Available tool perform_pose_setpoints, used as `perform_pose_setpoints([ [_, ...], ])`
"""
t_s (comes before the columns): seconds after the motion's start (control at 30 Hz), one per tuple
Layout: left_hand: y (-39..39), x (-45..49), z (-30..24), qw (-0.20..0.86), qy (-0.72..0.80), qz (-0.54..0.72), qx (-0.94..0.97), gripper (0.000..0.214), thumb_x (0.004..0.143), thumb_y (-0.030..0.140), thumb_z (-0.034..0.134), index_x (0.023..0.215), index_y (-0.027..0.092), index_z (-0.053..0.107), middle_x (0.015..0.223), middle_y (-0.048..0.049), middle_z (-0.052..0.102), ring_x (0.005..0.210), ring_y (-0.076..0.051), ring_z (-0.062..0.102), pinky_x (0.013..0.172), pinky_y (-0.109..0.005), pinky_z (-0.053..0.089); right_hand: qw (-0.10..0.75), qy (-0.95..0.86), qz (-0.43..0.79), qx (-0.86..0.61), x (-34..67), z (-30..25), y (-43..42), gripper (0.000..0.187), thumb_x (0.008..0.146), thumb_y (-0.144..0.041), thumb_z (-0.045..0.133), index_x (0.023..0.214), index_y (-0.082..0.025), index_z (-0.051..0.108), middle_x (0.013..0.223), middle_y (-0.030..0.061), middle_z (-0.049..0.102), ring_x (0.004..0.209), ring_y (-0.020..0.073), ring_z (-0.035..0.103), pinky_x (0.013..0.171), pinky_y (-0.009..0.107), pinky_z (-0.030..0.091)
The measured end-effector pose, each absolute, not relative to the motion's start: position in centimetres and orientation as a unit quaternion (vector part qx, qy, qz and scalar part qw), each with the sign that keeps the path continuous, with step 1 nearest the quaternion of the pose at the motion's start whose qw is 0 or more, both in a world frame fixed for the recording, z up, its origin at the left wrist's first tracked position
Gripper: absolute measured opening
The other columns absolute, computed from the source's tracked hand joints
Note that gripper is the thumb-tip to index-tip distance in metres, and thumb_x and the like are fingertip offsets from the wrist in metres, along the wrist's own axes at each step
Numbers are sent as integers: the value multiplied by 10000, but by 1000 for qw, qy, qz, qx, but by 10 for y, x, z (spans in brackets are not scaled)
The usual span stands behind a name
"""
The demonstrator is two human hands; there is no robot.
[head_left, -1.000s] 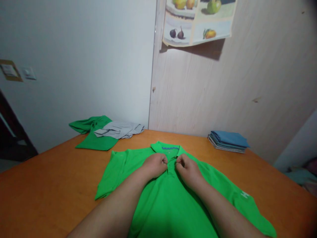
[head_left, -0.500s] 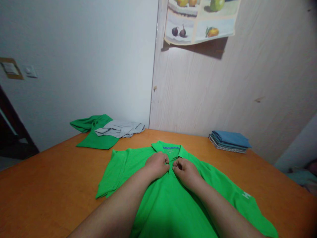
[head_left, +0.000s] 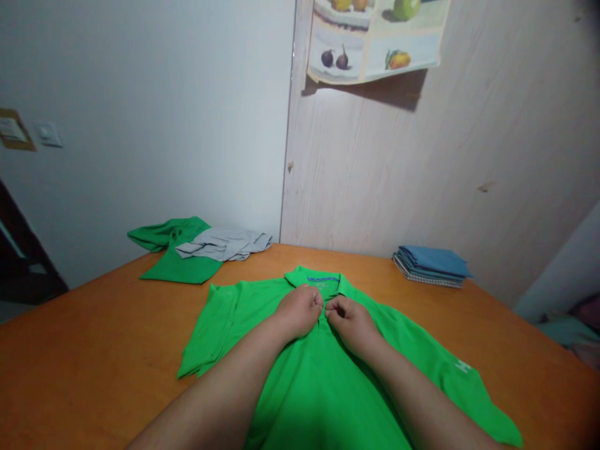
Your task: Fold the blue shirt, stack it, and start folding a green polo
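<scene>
A bright green polo shirt (head_left: 323,387) lies face up on the orange table (head_left: 107,350), its collar (head_left: 345,286) toward the far side and its sleeves spread to both sides. Just below the collar, my left hand (head_left: 300,309) is closed on the left edge of the front placket. My right hand (head_left: 350,320) pinches the placket from the other side, thumb and forefinger together. The fingertips of both hands almost meet. Any button between them is too small or hidden to make out.
A crumpled green garment (head_left: 187,265) with a grey cloth (head_left: 227,244) over it lies at the back left. At the back right sits a stack of folded cloths (head_left: 431,265), blue on top. A fruit poster (head_left: 375,44) hangs on the wall behind.
My fingertips have drawn slightly closer together at the placket. The whole view has shifted a little; the shirt and the other cloths lie as before.
</scene>
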State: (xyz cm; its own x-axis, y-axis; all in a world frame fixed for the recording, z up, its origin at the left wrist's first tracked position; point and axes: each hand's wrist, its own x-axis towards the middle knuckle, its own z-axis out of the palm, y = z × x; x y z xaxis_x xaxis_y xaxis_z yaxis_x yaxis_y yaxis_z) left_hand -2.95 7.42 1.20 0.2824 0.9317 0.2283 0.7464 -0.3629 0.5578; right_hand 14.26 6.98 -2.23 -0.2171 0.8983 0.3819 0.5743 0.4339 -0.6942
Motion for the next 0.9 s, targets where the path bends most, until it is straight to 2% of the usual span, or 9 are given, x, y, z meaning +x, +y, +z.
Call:
perform_pose_setpoints([
  [0.27,77,-27,10,293,499,359,733,114,747,93,526,711,183,587,667,33,566,672,-137,521,590,-233,342,454,-692,290,-481,139,-11,64,176,783,-379,569,781,-221,647,705,-11,619,676,166,548,638,273,423],
  [0.53,75,-23,6,407,492,376,671,79,749,152,489,771,184,557,560,57,530,518,-112,515,511,-214,376,457,-690,283,-484,136,-10,62,178,775,-403,580,770,-231,622,663,-22,588,628,160,530,591,264,418],
  [0.7,72,-23,10,434,485,388,652,58,742,214,546,743,171,586,568,48,542,529,-108,518,501,-213,358,459,-699,260,-482,134,-13,62,147,778,-359,581,768,-218,622,654,-23,563,626,157,518,573,261,386],
  [0.9,73,-21,6,426,501,419,626,44,730,154,544,696,181,552,534,55,531,508,-104,495,492,-212,335,452,-708,253,-480,133,-16,62,131,782,-342,602,769,-212,614,652,-26,564,616,152,521,569,261,384],
])
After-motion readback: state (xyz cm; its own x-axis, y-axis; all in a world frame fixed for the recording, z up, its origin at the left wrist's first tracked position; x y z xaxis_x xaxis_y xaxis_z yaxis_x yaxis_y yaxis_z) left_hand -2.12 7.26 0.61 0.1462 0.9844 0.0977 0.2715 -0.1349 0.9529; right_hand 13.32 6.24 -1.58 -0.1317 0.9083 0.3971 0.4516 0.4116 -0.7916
